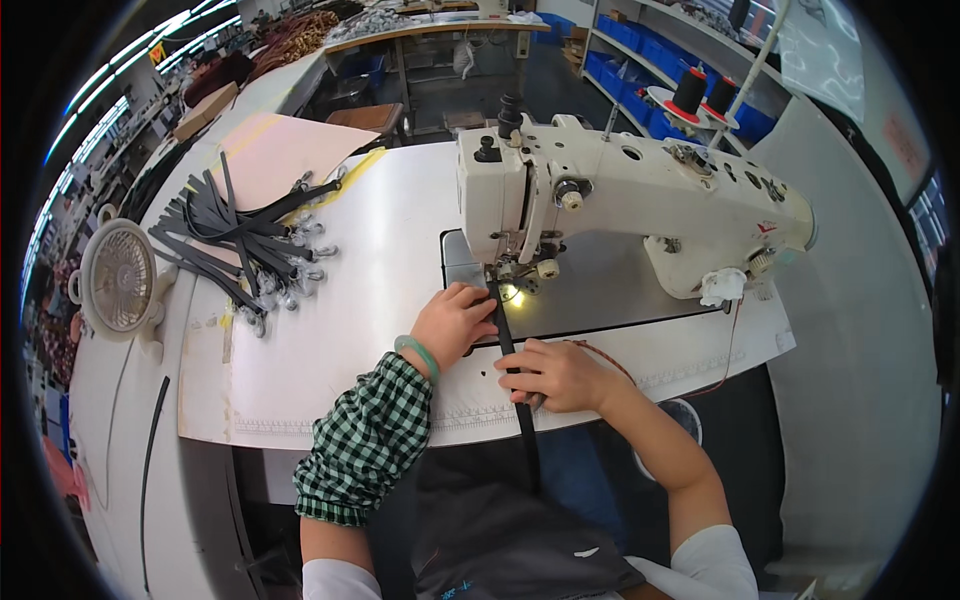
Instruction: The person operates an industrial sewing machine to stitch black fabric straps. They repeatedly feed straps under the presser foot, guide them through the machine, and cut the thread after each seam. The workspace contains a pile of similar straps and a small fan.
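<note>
A long black strap [527, 447] runs from under the needle area of the white sewing machine [620, 165] toward me and hangs over the table's front edge. Close to the presser foot, my left hand [455, 322] presses the strap with its fingertips; a green bangle and a checked sleeve cover are on that arm. Nearer to me, my right hand [560, 375] has its fingers closed round the same strap. A small lamp lights the spot beside the needle. The strap's far end is hidden by the machine head.
To the left lies a pile of black straps [235, 225] with metal fittings in clear wrap. Beyond it is a pink sheet [285, 150]. A small fan [120, 280] stands at the far left. Thread cones [690, 92] rise behind the machine, near blue bins [640, 75] on shelves.
</note>
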A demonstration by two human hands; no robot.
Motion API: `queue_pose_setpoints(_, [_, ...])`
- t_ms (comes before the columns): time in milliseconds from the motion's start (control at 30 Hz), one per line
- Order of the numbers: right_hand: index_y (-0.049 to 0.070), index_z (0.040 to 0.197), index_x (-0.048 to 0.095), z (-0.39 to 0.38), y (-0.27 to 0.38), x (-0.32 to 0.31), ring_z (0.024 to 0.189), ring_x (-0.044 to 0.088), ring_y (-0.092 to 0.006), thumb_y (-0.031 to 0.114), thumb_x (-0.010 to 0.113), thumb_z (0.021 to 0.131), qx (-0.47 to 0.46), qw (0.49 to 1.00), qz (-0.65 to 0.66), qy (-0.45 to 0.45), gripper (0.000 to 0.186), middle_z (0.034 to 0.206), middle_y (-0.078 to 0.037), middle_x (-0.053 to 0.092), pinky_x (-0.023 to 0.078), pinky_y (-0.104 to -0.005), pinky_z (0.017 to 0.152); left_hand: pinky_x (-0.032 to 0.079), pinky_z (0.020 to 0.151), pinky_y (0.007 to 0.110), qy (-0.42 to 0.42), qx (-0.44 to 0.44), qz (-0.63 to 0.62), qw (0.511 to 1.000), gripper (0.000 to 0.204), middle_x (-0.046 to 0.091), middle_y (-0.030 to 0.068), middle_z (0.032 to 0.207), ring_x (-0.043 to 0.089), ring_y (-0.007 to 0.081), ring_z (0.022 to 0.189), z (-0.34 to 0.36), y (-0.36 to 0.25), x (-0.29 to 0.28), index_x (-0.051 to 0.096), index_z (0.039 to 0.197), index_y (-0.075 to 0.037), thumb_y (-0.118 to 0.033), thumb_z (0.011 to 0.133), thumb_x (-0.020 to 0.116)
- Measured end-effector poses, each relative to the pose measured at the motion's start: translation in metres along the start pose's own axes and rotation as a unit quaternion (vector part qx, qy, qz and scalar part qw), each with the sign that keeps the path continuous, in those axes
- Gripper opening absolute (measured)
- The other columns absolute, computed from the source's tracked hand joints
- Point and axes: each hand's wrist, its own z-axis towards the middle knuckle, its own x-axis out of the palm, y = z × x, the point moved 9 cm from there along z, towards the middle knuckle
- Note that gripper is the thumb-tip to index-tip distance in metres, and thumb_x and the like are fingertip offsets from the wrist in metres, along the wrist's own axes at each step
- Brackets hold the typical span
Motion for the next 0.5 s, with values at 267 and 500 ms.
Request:
queue_pose_setpoints(267, [0.010,0.080,0.059,0.0005,-0.0007,0.0048,0.069,0.051,-0.0166,0.019,0.068,0.065,0.001,1.000,0.000,0.022,0.019,0.094,0.000,0.057,0.045,-0.0280,0.055,0.044,0.080,0.034,-0.005,0.008,0.009,1.000,0.033,0.057,0.0082,0.100,0.052,0.0242,0.093,-0.0029,0.0025,0.0030,0.061,0.095,-0.003,-0.018,0.066,0.067])
queue_pose_setpoints(500, [0.009,0.083,0.061,-0.0002,0.0005,0.0033,0.065,0.049,-0.0171,0.022,0.068,0.065,-0.016,1.000,0.003,0.001,0.023,0.095,0.000,0.058,0.043,-0.0292,0.053,0.044,0.079,0.034,-0.009,0.012,0.009,1.000,0.033,0.056,0.0085,0.099,0.052,0.0245,0.092,-0.0034,0.0029,0.0035,0.061,0.094,-0.002,-0.018,0.066,0.068])
